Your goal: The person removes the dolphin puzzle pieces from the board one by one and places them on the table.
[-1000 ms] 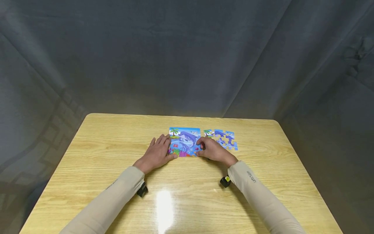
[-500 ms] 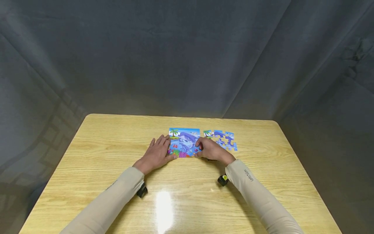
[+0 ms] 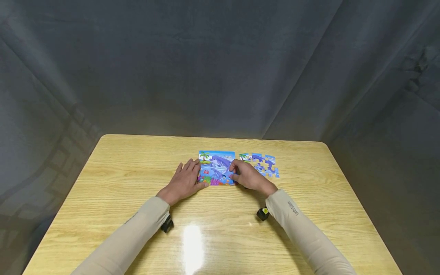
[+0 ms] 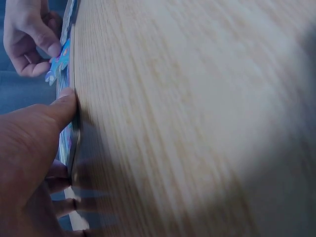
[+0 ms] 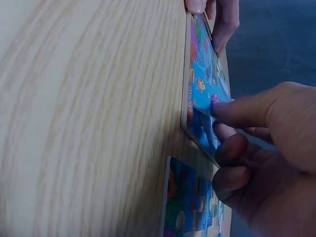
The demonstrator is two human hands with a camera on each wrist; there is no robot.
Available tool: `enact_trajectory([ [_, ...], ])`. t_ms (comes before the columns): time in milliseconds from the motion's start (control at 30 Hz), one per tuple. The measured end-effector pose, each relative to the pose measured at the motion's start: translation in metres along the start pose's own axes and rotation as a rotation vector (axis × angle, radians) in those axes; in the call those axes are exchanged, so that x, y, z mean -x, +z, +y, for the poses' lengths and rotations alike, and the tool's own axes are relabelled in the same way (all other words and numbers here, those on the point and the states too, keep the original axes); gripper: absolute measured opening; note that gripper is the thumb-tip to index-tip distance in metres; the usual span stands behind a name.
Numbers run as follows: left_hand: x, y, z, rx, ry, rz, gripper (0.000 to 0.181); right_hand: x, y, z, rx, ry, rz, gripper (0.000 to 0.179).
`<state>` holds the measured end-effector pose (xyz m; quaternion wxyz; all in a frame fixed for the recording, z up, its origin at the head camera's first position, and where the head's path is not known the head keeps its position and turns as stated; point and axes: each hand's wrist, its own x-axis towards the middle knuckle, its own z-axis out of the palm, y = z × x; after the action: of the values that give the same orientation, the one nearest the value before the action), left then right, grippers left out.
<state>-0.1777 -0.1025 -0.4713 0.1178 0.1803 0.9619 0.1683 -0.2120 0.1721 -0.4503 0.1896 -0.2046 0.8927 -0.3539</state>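
Observation:
A dolphin jigsaw puzzle with a palm tree and coral lies on the wooden table. My left hand rests at its left side, fingers extended, with the thumb on the near left corner. Over the puzzle's near right corner, my right hand pinches a blue puzzle piece between thumb and fingers. The right wrist view shows that piece tilted just above the board; my fingers hide much of it. To the right lies a second, partly filled puzzle, partly covered by my right hand.
The table spreads out on both sides and toward me, with light glare near the front. A dark curtain hangs behind its far edge and along the sides. Each wrist carries a small black camera.
My right hand shifts slightly left, then its thumb lifts a little with the piece at the near right corner. The left hand keeps its place.

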Motion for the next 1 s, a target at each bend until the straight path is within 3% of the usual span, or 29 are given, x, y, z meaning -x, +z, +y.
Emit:
enact_trajectory([
  [367, 0.002, 0.000, 0.000, 0.012, 0.004, 0.004, 0.088, 0.003, -0.001, -0.003, -0.049, -0.046, 0.039, 0.014],
  [1000, 0.002, -0.002, 0.000, 0.020, 0.013, 0.002, 0.086, 0.019, -0.019, 0.014, -0.062, -0.018, 0.075, 0.013],
])
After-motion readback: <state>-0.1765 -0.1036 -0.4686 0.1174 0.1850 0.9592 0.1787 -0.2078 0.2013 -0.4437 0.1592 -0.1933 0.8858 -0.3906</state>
